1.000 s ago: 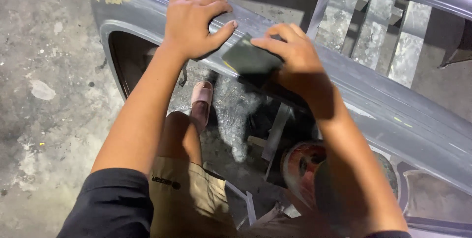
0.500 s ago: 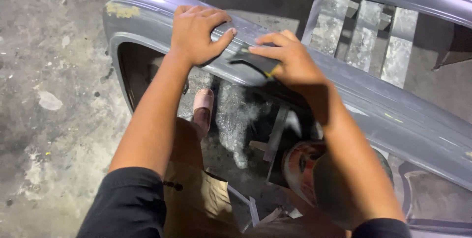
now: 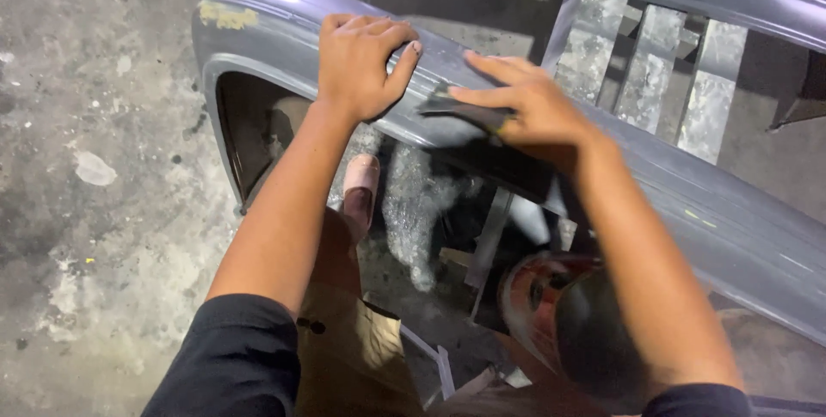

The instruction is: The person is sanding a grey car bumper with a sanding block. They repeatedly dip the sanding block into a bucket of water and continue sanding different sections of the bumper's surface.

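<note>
Since the earlier frame I see my right hand (image 3: 525, 107) has slid a little up and left along the panel, closing on the left hand, and the whole view has drifted slightly right. Largest in the picture is the grey car body panel (image 3: 740, 219), a long curved piece running from the upper left down to the right edge, with a yellowish patch near its upper left end. Left of it lies the stained concrete floor (image 3: 95, 193). Behind the panel, at upper right, a grey frame with shiny slats (image 3: 645, 64) shows. Below the panel, in the lower middle, I make out my knee in tan trousers (image 3: 353, 348) and a pink sandal (image 3: 361, 185). My left hand (image 3: 361, 64) lies palm down on the panel's top curve, fingers together and bent over the ridge, gripping nothing. My right hand presses a dark sanding sheet (image 3: 460, 109) flat against the panel, fingers stretched out nearly straight over it, thumb underneath; the sheet sits just right of the left thumb, upper middle of frame.
</note>
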